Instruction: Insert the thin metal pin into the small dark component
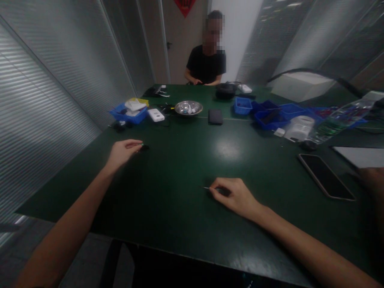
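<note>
My left hand (123,154) is over the left part of the green table (177,160), thumb and fingers pinched together. A tiny green spot shows at its fingertips, with something small and dark just beyond; I cannot make out what it is. Nearer the table's middle, my right hand (235,196) rests low over the surface. Between its thumb and forefinger is a thin, pale, needle-like piece (205,187) pointing left. The rest of that piece is hidden by the fingers.
A shiny metal bowl (188,108) sits mid-table, a dark flat box (215,117) beside it. Blue trays (129,114) stand left; more are at right with a plastic bottle (339,122). A phone (326,176) lies right. A person (206,64) sits opposite; another's hand (372,178) is far right.
</note>
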`<state>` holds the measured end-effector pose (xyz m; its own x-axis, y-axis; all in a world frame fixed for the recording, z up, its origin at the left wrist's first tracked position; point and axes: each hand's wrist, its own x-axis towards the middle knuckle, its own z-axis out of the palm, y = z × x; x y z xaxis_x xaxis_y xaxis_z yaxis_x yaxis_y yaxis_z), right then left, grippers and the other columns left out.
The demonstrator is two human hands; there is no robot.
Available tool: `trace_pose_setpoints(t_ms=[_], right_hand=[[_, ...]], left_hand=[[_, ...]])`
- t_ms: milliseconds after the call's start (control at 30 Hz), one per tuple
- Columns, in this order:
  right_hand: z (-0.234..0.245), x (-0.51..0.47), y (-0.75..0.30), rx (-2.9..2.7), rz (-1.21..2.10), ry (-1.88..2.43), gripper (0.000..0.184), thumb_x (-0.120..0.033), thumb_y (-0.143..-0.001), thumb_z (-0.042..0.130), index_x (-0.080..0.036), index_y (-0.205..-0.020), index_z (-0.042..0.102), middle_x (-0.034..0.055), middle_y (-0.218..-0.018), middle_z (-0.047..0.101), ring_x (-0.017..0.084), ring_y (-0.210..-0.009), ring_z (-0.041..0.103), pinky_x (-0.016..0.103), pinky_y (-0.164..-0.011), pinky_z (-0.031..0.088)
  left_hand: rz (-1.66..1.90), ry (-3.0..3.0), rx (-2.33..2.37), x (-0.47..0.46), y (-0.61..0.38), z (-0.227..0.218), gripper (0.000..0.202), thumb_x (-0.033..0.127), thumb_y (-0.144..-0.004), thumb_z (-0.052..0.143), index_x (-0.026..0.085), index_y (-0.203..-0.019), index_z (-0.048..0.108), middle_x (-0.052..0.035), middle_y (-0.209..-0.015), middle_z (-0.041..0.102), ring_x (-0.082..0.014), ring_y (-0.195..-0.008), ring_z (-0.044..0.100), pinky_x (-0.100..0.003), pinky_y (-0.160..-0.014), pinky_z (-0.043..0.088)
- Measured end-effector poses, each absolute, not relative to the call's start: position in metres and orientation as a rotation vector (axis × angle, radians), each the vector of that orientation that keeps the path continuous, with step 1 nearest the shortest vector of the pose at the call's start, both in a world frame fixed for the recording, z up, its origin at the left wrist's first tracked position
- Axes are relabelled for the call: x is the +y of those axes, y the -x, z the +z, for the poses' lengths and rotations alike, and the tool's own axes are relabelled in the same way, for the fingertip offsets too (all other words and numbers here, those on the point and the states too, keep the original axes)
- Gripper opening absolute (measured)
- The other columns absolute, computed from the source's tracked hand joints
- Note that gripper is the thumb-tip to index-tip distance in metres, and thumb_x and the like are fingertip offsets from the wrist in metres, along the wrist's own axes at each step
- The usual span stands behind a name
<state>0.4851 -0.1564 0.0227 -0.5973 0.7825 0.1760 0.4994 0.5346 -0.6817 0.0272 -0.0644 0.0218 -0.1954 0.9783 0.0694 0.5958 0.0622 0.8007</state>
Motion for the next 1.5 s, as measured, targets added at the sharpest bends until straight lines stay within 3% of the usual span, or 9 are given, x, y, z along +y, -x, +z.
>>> trace_pose_setpoints(t_ms=[200,333,600,833,1033,1267,1500], right_hand=[[0.026,-0.157,-0.484,-2.303,0.823,1.038,0.023,-0.034,-0.101,0.056,-0.02,-0.091,0.073,0.0024,-0.081,0.072,0.014,-0.068,0.065,0.027,-0.063,0.048],[0.026,-0.158,-0.485,-2.305,0.819,1.031,0.024,-0.035,-0.101,0.056,-0.02,-0.091,0.072,0.0022,-0.08,0.072,0.014,-0.066,0.064,0.026,-0.061,0.046],[0.025,-0.157,-0.486,-2.321,0.816,1.036,0.023,-0.034,-0.1,0.057,-0.02,-0.09,0.072,0.0017,-0.08,0.071,0.014,-0.068,0.063,0.027,-0.063,0.046],[0.027,-0.158,-0.485,-2.315,0.796,1.037,0.021,-0.033,-0.1,0.057,-0.02,-0.091,0.071,0.0015,-0.079,0.07,0.014,-0.066,0.063,0.027,-0.063,0.046],[0.027,-0.158,-0.485,-2.319,0.795,1.032,0.021,-0.032,-0.1,0.057,-0.021,-0.091,0.072,0.0014,-0.079,0.071,0.014,-0.066,0.063,0.026,-0.062,0.046],[0.03,-0.159,-0.485,-2.318,0.806,1.039,0.021,-0.032,-0.1,0.057,-0.02,-0.091,0.072,0.0018,-0.079,0.07,0.014,-0.066,0.063,0.027,-0.063,0.046],[0.029,-0.16,-0.486,-2.324,0.804,1.03,0.021,-0.031,-0.1,0.057,-0.019,-0.091,0.072,0.0013,-0.079,0.07,0.014,-0.066,0.062,0.026,-0.063,0.045]], left_hand=[[1.014,-1.726,1.919,-0.061,-0.029,0.012,0.046,0.052,-0.08,0.076,0.021,-0.113,0.079,-0.01,-0.115,0.077,-0.0266,-0.099,0.071,-0.037,-0.086,0.056],[0.965,-1.696,1.928,-0.06,-0.029,0.007,0.049,0.056,-0.081,0.074,0.021,-0.116,0.078,-0.0095,-0.109,0.078,-0.025,-0.09,0.071,-0.035,-0.077,0.055],[1.005,-1.626,1.867,-0.059,-0.028,0.004,0.047,0.053,-0.079,0.078,0.023,-0.115,0.078,-0.0092,-0.112,0.078,-0.0268,-0.1,0.072,-0.036,-0.085,0.055],[0.98,-1.626,1.929,-0.059,-0.032,0.004,0.044,0.054,-0.076,0.079,0.022,-0.107,0.081,-0.0094,-0.103,0.08,-0.0278,-0.09,0.073,-0.037,-0.08,0.056],[0.959,-1.558,1.892,-0.051,-0.029,0.006,0.038,0.048,-0.074,0.081,0.022,-0.102,0.081,-0.0094,-0.113,0.078,-0.0297,-0.101,0.071,-0.04,-0.089,0.054],[0.791,-2.163,1.902,-0.054,-0.033,0.012,0.023,0.039,-0.089,0.064,0.021,-0.094,0.078,-0.0108,-0.107,0.076,-0.0313,-0.103,0.067,-0.045,-0.094,0.051],[0.635,-2.505,1.86,-0.076,-0.051,0.013,0.03,0.029,-0.096,0.051,0.018,-0.109,0.076,-0.0183,-0.114,0.072,-0.0387,-0.112,0.063,-0.054,-0.101,0.047]])
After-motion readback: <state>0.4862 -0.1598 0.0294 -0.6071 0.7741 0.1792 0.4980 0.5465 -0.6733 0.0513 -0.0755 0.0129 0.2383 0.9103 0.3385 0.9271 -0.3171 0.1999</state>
